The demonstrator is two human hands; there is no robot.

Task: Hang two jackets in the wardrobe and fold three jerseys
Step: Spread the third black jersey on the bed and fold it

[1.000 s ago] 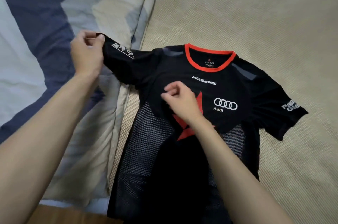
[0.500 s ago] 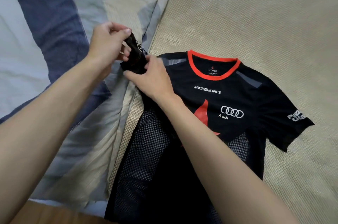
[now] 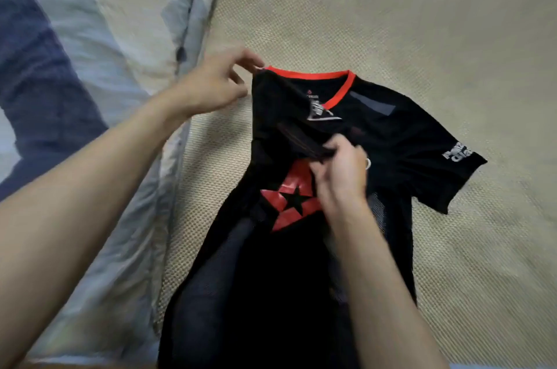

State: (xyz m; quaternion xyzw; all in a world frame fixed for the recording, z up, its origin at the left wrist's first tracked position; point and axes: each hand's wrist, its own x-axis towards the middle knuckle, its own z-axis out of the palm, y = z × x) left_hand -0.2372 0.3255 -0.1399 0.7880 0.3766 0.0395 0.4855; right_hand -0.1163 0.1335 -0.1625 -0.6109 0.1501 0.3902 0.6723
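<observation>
fingers (image 3: 324, 171) of the right hand (image 3: 342, 172) are curled together, pinching the dark edge of the folded-over sleeve (image 3: 304, 142) at the middle of the chest, just above the red star print (image 3: 291, 200). left hand (image 3: 211, 85) sits at the shoulder fold beside the orange collar (image 3: 310, 76), its thumb and forefinger meeting on the cloth at the collar's near corner, the other fingers loosely spread and slightly blurred. black jersey (image 3: 391, 133) lies face up on a woven beige mat (image 3: 422, 22), collar away from the person, one sleeve folded across the chest so its white logo shows below the neckline, the other sleeve with white lettering lying flat out to the side. its mesh lower half runs down toward the bottom edge between the two forearms. blue, grey and cream patterned bedding (image 3: 90, 52) lies beside the mat, apart from the jersey
</observation>
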